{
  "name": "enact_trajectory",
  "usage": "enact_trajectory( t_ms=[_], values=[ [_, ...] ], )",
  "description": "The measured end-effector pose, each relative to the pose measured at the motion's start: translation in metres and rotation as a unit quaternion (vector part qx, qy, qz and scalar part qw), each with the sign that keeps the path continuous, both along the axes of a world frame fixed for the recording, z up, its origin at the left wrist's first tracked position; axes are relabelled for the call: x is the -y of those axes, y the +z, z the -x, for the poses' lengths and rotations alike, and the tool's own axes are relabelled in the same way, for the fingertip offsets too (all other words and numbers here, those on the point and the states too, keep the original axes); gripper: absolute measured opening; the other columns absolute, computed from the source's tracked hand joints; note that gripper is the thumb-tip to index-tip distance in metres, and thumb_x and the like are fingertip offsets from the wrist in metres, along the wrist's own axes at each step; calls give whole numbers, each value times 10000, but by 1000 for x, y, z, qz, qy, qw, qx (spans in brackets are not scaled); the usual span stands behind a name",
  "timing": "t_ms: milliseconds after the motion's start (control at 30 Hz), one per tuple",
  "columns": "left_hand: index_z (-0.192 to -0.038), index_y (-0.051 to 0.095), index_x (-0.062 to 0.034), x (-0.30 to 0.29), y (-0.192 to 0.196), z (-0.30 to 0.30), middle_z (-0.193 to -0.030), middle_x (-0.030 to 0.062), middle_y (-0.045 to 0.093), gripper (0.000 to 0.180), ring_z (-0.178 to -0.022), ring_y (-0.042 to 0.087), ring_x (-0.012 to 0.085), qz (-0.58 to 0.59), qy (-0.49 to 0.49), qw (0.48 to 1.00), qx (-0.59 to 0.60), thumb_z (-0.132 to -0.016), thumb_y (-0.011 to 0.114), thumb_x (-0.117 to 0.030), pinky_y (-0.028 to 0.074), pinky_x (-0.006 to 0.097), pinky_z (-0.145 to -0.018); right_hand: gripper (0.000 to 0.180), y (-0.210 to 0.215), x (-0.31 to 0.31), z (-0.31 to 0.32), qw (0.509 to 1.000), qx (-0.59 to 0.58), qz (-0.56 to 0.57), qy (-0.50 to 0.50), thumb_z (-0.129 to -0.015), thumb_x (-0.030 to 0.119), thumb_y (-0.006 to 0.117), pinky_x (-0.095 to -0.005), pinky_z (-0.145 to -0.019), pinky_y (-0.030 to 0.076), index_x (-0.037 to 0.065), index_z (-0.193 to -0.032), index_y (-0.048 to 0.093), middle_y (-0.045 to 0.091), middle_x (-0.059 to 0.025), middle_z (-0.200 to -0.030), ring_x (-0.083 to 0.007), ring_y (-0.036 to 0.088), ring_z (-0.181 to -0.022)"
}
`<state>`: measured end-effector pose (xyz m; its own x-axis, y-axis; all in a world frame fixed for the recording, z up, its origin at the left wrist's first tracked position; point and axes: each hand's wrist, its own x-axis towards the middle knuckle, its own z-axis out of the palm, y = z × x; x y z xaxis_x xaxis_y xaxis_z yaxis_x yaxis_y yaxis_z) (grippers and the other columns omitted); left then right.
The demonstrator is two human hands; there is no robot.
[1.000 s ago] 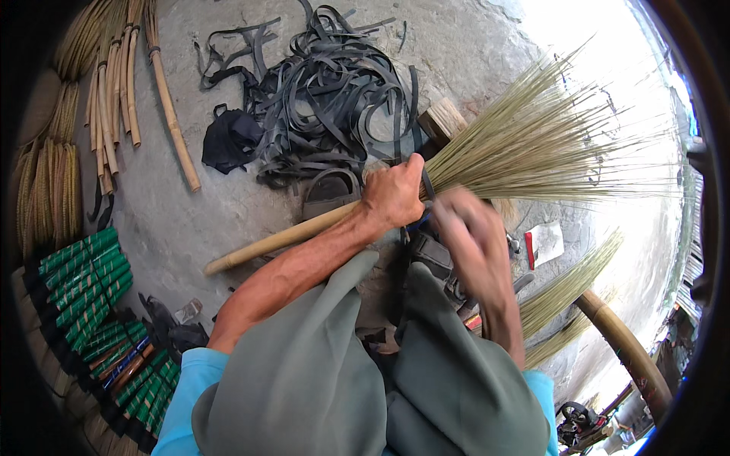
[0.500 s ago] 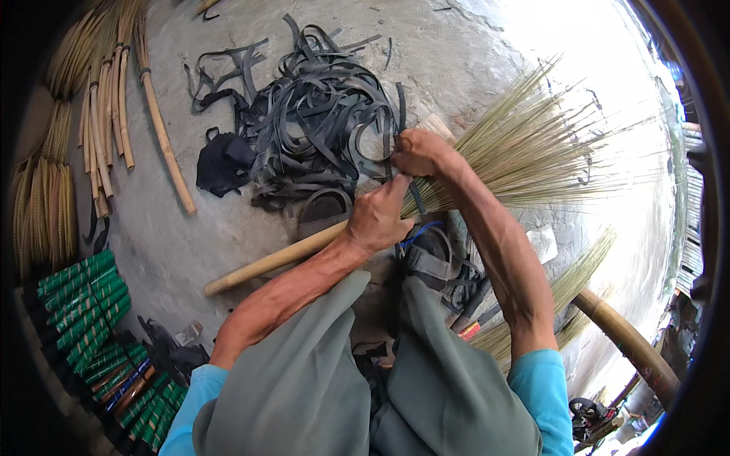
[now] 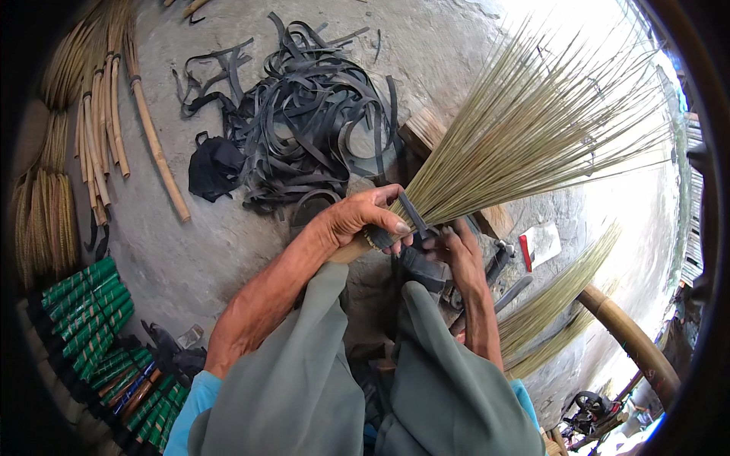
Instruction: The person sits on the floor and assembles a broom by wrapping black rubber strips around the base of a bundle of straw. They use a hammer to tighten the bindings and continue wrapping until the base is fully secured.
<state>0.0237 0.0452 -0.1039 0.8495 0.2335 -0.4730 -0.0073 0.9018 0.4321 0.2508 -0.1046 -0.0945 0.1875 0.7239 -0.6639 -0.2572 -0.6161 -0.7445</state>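
Note:
A broom of long straw bristles (image 3: 525,137) lies slantwise across my lap, its tips fanned out to the far right. My left hand (image 3: 363,215) is wrapped round its neck, and a short piece of pale handle (image 3: 350,249) shows beneath the wrist. Around the straw just past my left fingers runs a dark rubber strip (image 3: 413,213). Below the neck, my right hand (image 3: 462,254) has its fingers curled in at the strip's end, pinching it. A dark sandal (image 3: 424,270) shows between my knees, under the hands.
A tangled heap of dark rubber strips (image 3: 312,114) lies ahead, with black cloth (image 3: 214,167) beside it. Wooden block (image 3: 423,133) sits beneath the bristles. Bamboo-handled brooms (image 3: 156,144) and green-wrapped handles (image 3: 91,304) lie left. At right are loose straw (image 3: 559,300) and a bamboo pole (image 3: 627,334).
The broom has turned, its bristles now pointing farther up and its handle drawn in under my left arm. My right hand moved from above the neck to below it.

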Motion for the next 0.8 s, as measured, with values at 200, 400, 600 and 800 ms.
enact_trajectory(
  t_ms=[200,400,600,800],
  values=[
    [-1526,510,34,3,-15,-3,-1060,225,769,830,-815,791,264,14,-5,1000,-1,-804,868,-164,661,374,-731,356,-23,8,10,980,-200,8,9,-1185,334,532,-283,-685,529,17,-1290,657,711,-67,-1060,-132,642,-786],
    [-1535,514,31,3,-32,5,-1091,231,768,806,-860,801,274,30,-26,999,-4,-826,852,-149,668,373,-746,341,-21,6,12,987,-141,4,77,-1174,367,584,-251,-600,373,52,-1169,711,616,24,-847,-72,484,-670],
    [-1424,576,20,2,-21,-6,-1054,177,782,692,-878,797,305,-167,-9,984,-64,-835,875,-189,649,456,-784,286,-20,0,25,995,-99,3,33,-1159,320,593,-256,-609,369,69,-1088,708,548,52,-775,-69,466,-661],
    [-1355,606,-43,2,20,-32,-1157,323,763,723,-1121,719,565,-609,-104,688,-382,-739,910,-268,579,620,-957,268,-7,-10,31,979,139,-130,72,-1109,240,612,-343,-822,478,13,-1005,709,611,-84,-981,-200,570,-885]
  ],
)
